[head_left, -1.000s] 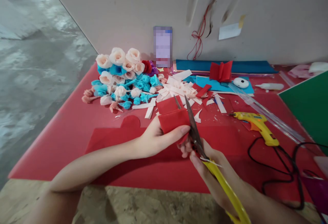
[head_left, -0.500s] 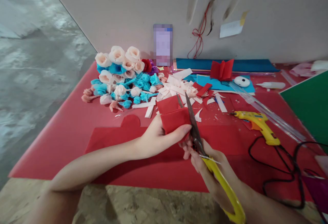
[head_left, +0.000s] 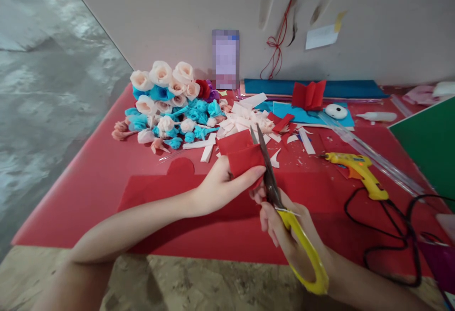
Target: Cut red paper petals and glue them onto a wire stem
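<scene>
Your paper: red, folded in layers, held up at a tilt. Your scissors: yellow handles toward you, dark blades pointing away, slightly apart; one crosses in front of the paper's right edge, the other's partly hidden behind it.

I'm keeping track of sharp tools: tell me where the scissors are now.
In the head view, right of centre, the scissors are in the right hand, blades beside the folded red piece in the left hand.

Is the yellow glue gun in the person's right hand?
No; the yellow glue gun lies on the red tabletop, while the right hand holds yellow-handled scissors.
</scene>
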A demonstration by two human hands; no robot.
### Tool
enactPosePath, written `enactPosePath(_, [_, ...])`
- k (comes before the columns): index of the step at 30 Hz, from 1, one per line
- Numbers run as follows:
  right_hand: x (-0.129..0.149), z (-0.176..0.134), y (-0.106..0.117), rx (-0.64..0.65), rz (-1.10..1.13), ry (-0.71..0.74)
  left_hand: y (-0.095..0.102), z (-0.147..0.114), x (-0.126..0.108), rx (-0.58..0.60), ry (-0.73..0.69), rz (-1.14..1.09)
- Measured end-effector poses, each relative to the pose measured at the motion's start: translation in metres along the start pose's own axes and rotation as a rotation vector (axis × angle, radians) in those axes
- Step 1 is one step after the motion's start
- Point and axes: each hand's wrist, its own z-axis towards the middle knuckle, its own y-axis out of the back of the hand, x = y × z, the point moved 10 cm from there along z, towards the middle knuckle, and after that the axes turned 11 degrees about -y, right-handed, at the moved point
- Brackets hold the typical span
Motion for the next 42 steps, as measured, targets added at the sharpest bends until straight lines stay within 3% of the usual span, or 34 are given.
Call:
enactPosePath(3, [-0.001,0.000,-0.002,0.041,-0.022,0.013,0.003,0.002,0.001,-0.024,-0.032,0.034])
enactPosePath(7, [-0.010,0.005,-0.002,0.074,0.022,-0.095,0.005,0.004,0.002,-0.043,-0.068,0.043])
enactPosePath(10, [-0.011,0.009,0.008,0.006,0.130,-0.158,0.005,0.004,0.008,-0.024,0.017,0.021])
enactPosePath(13, [-0.008,0.013,0.014,0.026,0.255,-0.233,0.001,0.003,0.010,0.048,0.073,0.020])
enactPosePath(15, [-0.005,0.015,0.018,0.058,0.287,-0.265,-0.007,0.001,0.011,0.144,0.107,0.017])
enactPosePath(20, [-0.003,0.016,0.026,0.067,0.221,-0.258,-0.040,-0.018,0.026,0.547,0.283,0.108])
enactPosePath(22, [-0.002,0.014,0.029,0.048,0.140,-0.241,-0.043,-0.022,0.029,0.622,0.297,0.203])
enactPosePath(26, [0.008,0.011,0.041,-0.040,0.039,-0.195,-0.042,-0.017,0.026,0.609,0.237,0.255])
enactPosePath(33, [0.008,0.013,0.050,-0.086,0.101,-0.244,-0.014,0.002,0.008,0.340,0.040,0.291])
enactPosePath(37, [0.012,0.012,0.046,-0.042,0.100,-0.188,-0.014,0.000,0.007,0.395,0.014,0.343])
enactPosePath(42, [0.008,0.010,0.044,-0.062,0.110,-0.213,-0.030,-0.005,0.006,0.545,-0.002,0.304])
